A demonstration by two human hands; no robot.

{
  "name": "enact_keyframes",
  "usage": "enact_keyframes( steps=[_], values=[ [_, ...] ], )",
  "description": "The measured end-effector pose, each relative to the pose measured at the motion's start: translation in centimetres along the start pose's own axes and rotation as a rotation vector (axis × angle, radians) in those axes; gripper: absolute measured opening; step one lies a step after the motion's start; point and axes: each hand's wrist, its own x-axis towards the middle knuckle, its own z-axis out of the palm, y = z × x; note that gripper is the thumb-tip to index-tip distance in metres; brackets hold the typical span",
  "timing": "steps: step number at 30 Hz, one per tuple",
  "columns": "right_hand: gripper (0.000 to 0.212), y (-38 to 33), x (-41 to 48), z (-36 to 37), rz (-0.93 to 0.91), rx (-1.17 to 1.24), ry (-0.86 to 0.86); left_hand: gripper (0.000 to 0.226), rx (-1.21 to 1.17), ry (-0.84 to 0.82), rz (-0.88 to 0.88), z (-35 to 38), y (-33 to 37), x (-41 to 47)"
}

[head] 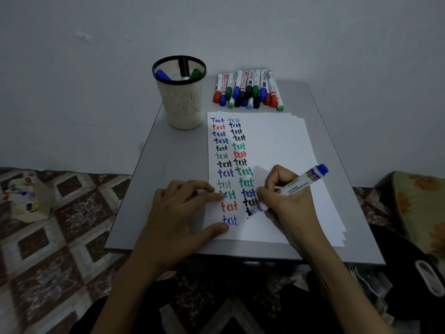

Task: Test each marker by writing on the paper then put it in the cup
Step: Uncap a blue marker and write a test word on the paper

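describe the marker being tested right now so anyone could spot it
On the grey table, look at the bottom of the white paper. The right hand holds a white marker there, tip on the sheet. Unlike the capped markers lying by the cup, its blue cap sits on its tail.

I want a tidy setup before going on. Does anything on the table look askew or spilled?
Nothing spilled. Only the paper stack is slightly fanned, with lower sheets' edges showing at the right and bottom. The cup stands upright.

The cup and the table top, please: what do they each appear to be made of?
The cup looks like cream moulded plastic, going by its slotted walls and black rim. The table top is smooth, matt grey, probably laminate or painted board; the picture leaves that open.
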Motion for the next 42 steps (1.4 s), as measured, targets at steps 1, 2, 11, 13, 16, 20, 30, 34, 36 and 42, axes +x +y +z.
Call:
enact_keyframes(
  steps=[1, 2, 11, 13, 16, 20, 30, 34, 36, 42],
  values=[
    [0.023, 0.06, -0.03, -0.08, -0.004, 0.026, 0.019, 0.052, 0.000, 0.001, 0.001, 0.02, -0.01, 0.02],
    [0.023, 0.11, -0.05, -0.16, -0.005, 0.050, 0.035, 0.052, 0.000, 0.001, 0.003, 0.04, -0.01, 0.03],
    [0.024, 0.18, -0.15, -0.03, -0.032, -0.022, 0.034, 0.053, 0.000, 0.005, 0.008, 0.07, -0.04, 0.04],
    [0.024, 0.17, -0.14, -0.08, -0.028, -0.026, 0.019, 0.052, 0.003, 0.002, 0.008, 0.10, -0.11, 0.06],
    [0.023, 0.13, -0.01, -0.12, -0.025, -0.040, 0.009, 0.052, 0.000, 0.003, 0.012, 0.13, -0.07, 0.08],
    [0.021, -0.15, -0.18, -0.13, -0.046, -0.003, 0.077, 0.052, -0.008, 0.005, 0.013, 0.13, -0.11, 0.08],
    [0.020, -0.35, -0.31, -0.18, -0.024, -0.029, 0.049, 0.052, -0.008, 0.003, 0.015, 0.10, -0.07, 0.13],
    [0.021, -0.43, -0.37, -0.05, -0.056, -0.027, 0.099, 0.052, -0.012, 0.001, 0.012, 0.09, -0.08, 0.15],
    [0.022, -0.38, -0.37, 0.02, -0.059, -0.055, 0.106, 0.051, -0.012, 0.000, 0.014, 0.05, -0.05, 0.13],
    [0.023, -0.24, -0.31, -0.11, -0.049, -0.021, 0.112, 0.051, -0.007, 0.000, 0.019, 0.10, -0.19, 0.11]
  ],
)
